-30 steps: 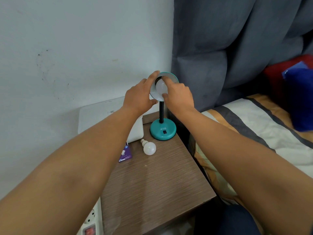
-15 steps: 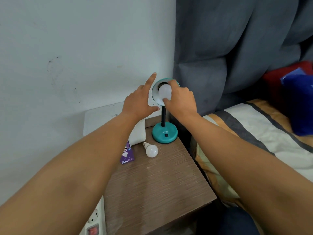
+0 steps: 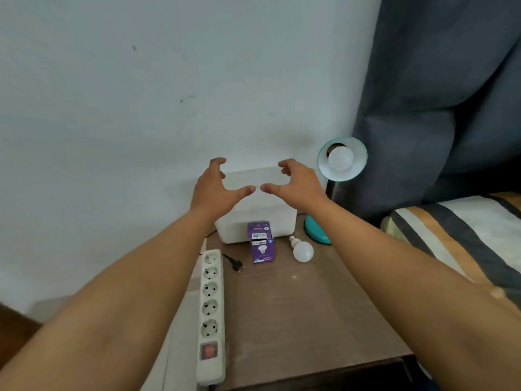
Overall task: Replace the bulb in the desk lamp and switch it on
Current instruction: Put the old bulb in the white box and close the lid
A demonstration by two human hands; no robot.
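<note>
Your left hand point(image 3: 215, 190) and right hand point(image 3: 296, 184) hung spread and empty above the white box point(image 3: 253, 221), thumbs nearly meeting, fingers curled, touching nothing. To their right, the desk lamp point(image 3: 342, 159) held a white bulb point(image 3: 340, 158) seated in its teal shade. On the bench point(image 3: 296, 320) a second bulb point(image 3: 302, 249) lay on its side beside the purple carton point(image 3: 260, 242). The power strip point(image 3: 211, 314) ran along the bench's left edge, a loose plug point(image 3: 236, 263) near it.

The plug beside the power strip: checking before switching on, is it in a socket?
No, the plug lies loose on the table, right of the power strip.
</note>
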